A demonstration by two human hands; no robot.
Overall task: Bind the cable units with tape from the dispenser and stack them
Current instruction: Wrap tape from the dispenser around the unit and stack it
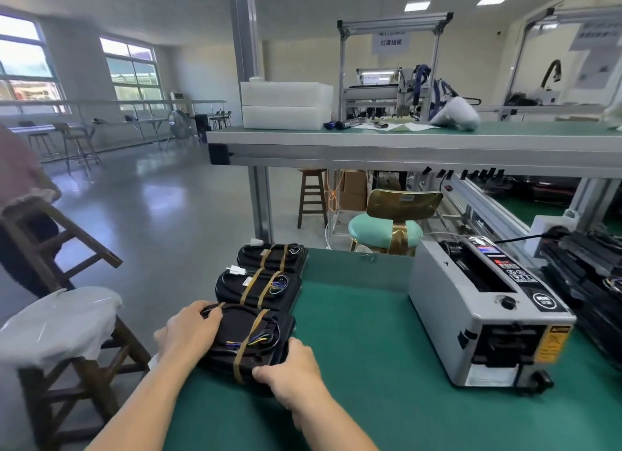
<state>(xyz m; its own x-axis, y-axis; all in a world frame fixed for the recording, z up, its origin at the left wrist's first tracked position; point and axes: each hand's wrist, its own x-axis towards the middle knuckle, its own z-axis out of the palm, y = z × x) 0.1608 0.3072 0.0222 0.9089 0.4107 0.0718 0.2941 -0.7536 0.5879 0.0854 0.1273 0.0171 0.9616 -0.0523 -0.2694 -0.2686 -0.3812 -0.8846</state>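
Stools of dark wood stand off the table's left edge; the nearer stool (pixel 80 376) carries a crumpled white plastic sheet (pixel 57 319); beside the farther one, part of another person's pink sleeve (pixel 16 168) shows at the frame edge.

Next comes the left hand (pixel 188 333); its fingers (pixel 212 314) are curled over the far left rim of the nearest cable unit (pixel 249 343) and grip it; this black unit lies flat at the left edge of the green table (pixel 370 366), bound by two tan tape bands (pixel 250 341), with blue and yellow wires (pixel 250 340) tucked under one band.

Behind it, in a row running away along the same edge, lie a second bound unit (pixel 259 289) and a third bound unit (pixel 272 257), each close against the next and each crossed by tan bands.

The right hand (pixel 289 366) holds the nearest unit's near right corner, fingers bent down over its edge.

Farther right, well apart from the units, the grey electric tape dispenser (pixel 484 309) stands on the table, with a control panel and a black knob on top; a black power cable (pixel 518 238) leaves from behind it.

Beyond the table sits a mint-cushioned chair (pixel 387 225) with a gold back.

At the far right lies a pile of black parts (pixel 589 282), too blurred to tell whether they are bound.
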